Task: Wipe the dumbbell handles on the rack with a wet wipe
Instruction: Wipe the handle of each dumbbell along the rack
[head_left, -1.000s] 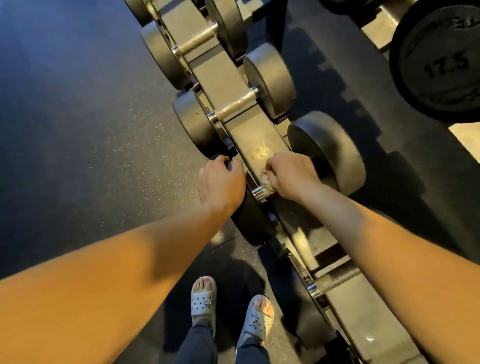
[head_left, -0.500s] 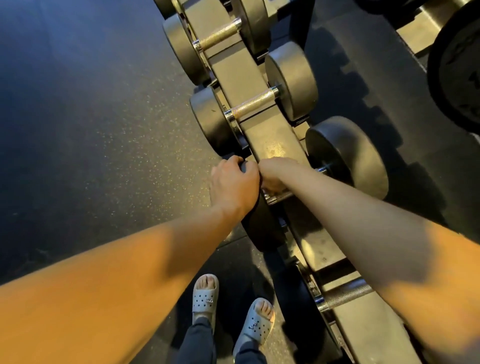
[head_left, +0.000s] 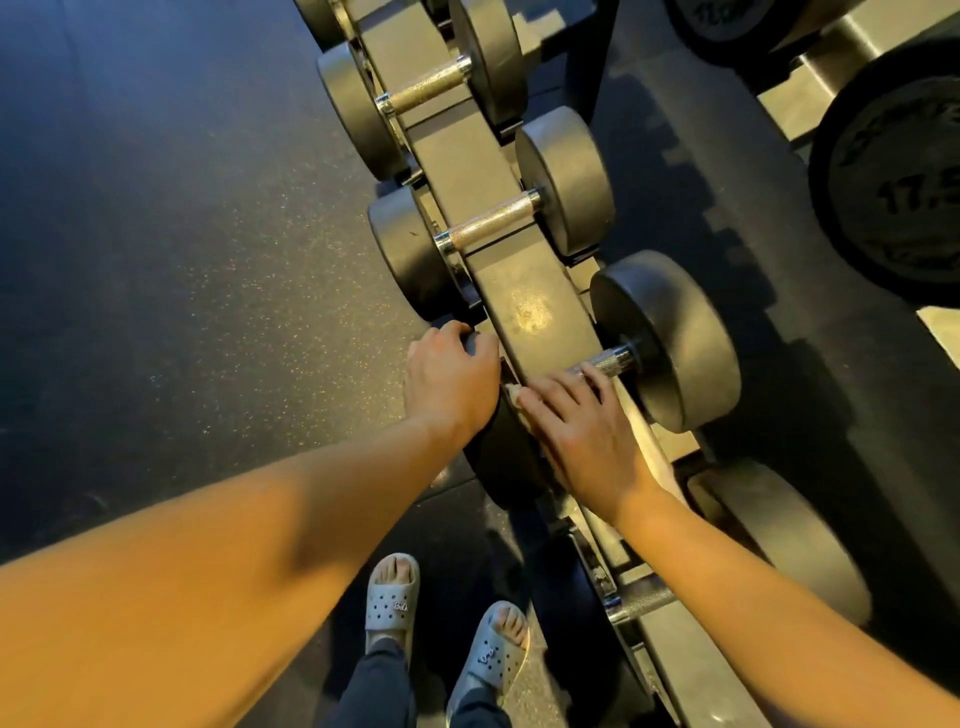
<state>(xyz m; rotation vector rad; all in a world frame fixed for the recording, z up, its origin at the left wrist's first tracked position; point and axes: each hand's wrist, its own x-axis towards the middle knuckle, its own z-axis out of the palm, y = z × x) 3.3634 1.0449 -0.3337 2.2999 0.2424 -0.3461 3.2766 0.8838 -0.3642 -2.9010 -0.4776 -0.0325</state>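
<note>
At the bottom centre two sandals (head_left: 392, 597) stand on the floor (head_left: 182, 312). Above them, mid-frame, the left hand (head_left: 447, 379) curls its fingers over the near head of a dumbbell (head_left: 670, 338) lying on the rack (head_left: 519, 291). Just right of it, the right hand (head_left: 582, 431) lies with fingers almost straight across that dumbbell's handle (head_left: 605, 359), pressing a wipe (head_left: 514, 392) onto it (only a pale corner shows by the fingertips). The handle's far end shows, knurled and shiny. Toward the upper centre two more dumbbells (head_left: 491, 223) sit on the rack. At the right edge a plate (head_left: 893, 187) reads 17.5.
</note>
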